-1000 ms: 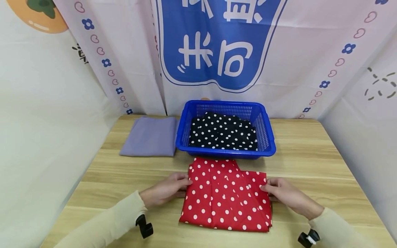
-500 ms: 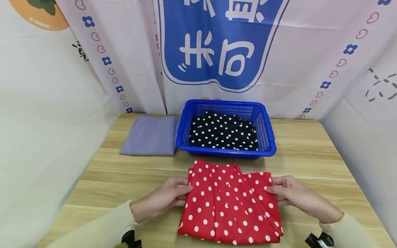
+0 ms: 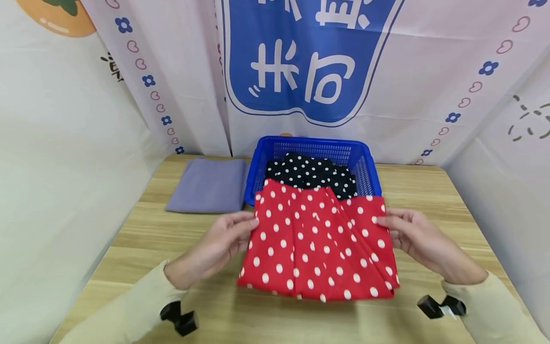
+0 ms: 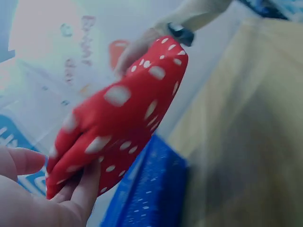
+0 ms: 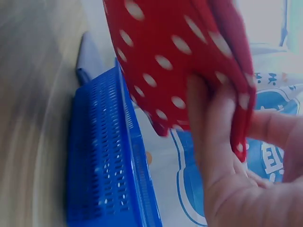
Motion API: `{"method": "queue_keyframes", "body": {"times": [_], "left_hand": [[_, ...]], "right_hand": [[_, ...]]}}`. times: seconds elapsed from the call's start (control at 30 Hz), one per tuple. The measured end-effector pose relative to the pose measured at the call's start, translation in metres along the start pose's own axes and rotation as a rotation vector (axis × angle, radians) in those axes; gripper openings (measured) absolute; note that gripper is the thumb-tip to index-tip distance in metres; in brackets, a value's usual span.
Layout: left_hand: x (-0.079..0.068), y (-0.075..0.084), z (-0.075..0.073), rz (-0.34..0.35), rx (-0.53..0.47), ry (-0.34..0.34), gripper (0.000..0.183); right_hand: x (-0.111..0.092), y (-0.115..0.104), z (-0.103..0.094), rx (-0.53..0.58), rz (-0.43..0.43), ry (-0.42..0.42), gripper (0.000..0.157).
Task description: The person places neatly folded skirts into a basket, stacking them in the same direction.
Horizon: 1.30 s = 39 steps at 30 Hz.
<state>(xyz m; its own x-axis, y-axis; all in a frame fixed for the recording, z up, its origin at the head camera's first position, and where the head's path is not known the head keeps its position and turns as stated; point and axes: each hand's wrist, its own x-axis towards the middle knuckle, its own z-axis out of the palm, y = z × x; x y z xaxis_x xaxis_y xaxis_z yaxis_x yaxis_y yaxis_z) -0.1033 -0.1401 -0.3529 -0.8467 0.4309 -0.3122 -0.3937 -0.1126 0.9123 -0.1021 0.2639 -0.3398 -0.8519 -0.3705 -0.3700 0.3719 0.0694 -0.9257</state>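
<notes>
A folded red cloth with white polka dots [image 3: 318, 243] hangs above the table, held level between both hands. My left hand [image 3: 215, 243] pinches its left edge, thumb on top and fingers beneath. At the opposite edge my right hand [image 3: 423, 241] grips it the same way, and the right wrist view shows the fingers [image 5: 218, 127] under the fabric. The cloth overlaps the front of a blue plastic basket [image 3: 371, 177]. Inside the basket lies a folded black cloth with white dots [image 3: 309, 167], its near part hidden by the red one.
Left of the basket, a folded greyish-purple cloth [image 3: 210, 184] lies flat on the wooden table [image 3: 429, 205]. A white printed curtain [image 3: 189, 57] hangs behind the table. Pale side walls [image 3: 56, 157] flank it.
Both hands have lifted the red polka-dot cloth off the table and carried it forward toward the basket. It now covers the basket's front rim. The purple and black cloths stay in place.
</notes>
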Motion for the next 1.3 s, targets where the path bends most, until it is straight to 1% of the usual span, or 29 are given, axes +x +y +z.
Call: {"method": "queue_keyframes", "body": {"times": [0.07, 0.13, 0.17, 0.23, 0.3, 0.37, 0.43, 0.5, 0.6, 0.67, 0.77, 0.83, 0.9, 0.97, 1.03, 1.07, 1.1, 1.13, 1.2, 1.27, 1.3], "left_hand": [[0.013, 0.008, -0.001, 0.038, -0.047, 0.033, 0.048], [0.031, 0.013, -0.003, 0.080, -0.101, 0.057, 0.046], [0.041, 0.016, -0.003, 0.102, -0.122, 0.073, 0.045], [0.062, 0.022, -0.004, 0.139, -0.158, 0.108, 0.042], [0.083, 0.028, -0.005, 0.173, -0.185, 0.145, 0.042], [0.101, 0.033, -0.006, 0.190, -0.193, 0.176, 0.041], [0.118, 0.038, -0.007, 0.194, -0.206, 0.186, 0.041], [0.134, 0.040, -0.008, 0.185, -0.205, 0.185, 0.040], [0.154, 0.041, -0.011, 0.161, -0.190, 0.198, 0.039], [0.164, 0.039, -0.013, 0.146, -0.174, 0.216, 0.040], [0.174, 0.037, -0.019, 0.136, -0.119, 0.260, 0.045], [0.176, 0.035, -0.024, 0.152, -0.079, 0.289, 0.048], [0.173, 0.035, -0.030, 0.195, -0.024, 0.333, 0.047], [0.168, 0.038, -0.037, 0.261, 0.027, 0.383, 0.044], [0.162, 0.040, -0.046, 0.335, 0.107, 0.436, 0.040], [0.160, 0.041, -0.052, 0.378, 0.167, 0.465, 0.038], [0.157, 0.042, -0.058, 0.414, 0.242, 0.486, 0.036], [0.154, 0.042, -0.066, 0.436, 0.330, 0.502, 0.035], [0.149, 0.040, -0.085, 0.461, 0.549, 0.520, 0.036], [0.144, 0.036, -0.108, 0.440, 0.812, 0.510, 0.041], [0.140, 0.035, -0.119, 0.420, 0.942, 0.487, 0.044]], "right_hand": [[0.012, -0.006, -0.001, 0.104, -0.043, 0.017, 0.034], [0.026, -0.011, -0.003, 0.177, -0.086, 0.037, 0.029], [0.034, -0.014, -0.004, 0.206, -0.105, 0.051, 0.030], [0.050, -0.019, -0.006, 0.243, -0.122, 0.095, 0.040], [0.068, -0.025, -0.007, 0.261, -0.119, 0.158, 0.054], [0.085, -0.030, -0.009, 0.272, -0.104, 0.216, 0.066], [0.100, -0.035, -0.011, 0.269, -0.087, 0.275, 0.067], [0.113, -0.037, -0.015, 0.250, -0.081, 0.328, 0.062], [0.127, -0.037, -0.020, 0.217, -0.065, 0.393, 0.054], [0.135, -0.036, -0.023, 0.210, -0.063, 0.413, 0.052], [0.143, -0.034, -0.025, 0.230, -0.076, 0.418, 0.054], [0.146, -0.033, -0.025, 0.252, -0.089, 0.425, 0.056], [0.146, -0.033, -0.026, 0.254, -0.107, 0.439, 0.057], [0.144, -0.033, -0.027, 0.219, -0.139, 0.472, 0.055], [0.141, -0.032, -0.030, 0.130, -0.175, 0.517, 0.053], [0.139, -0.032, -0.031, 0.059, -0.191, 0.544, 0.051], [0.138, -0.031, -0.032, -0.028, -0.202, 0.573, 0.050], [0.136, -0.030, -0.033, -0.127, -0.205, 0.599, 0.051], [0.133, -0.027, -0.037, -0.349, -0.202, 0.621, 0.060], [0.131, -0.024, -0.040, -0.584, -0.192, 0.588, 0.074], [0.130, -0.022, -0.041, -0.703, -0.184, 0.558, 0.083]]}}
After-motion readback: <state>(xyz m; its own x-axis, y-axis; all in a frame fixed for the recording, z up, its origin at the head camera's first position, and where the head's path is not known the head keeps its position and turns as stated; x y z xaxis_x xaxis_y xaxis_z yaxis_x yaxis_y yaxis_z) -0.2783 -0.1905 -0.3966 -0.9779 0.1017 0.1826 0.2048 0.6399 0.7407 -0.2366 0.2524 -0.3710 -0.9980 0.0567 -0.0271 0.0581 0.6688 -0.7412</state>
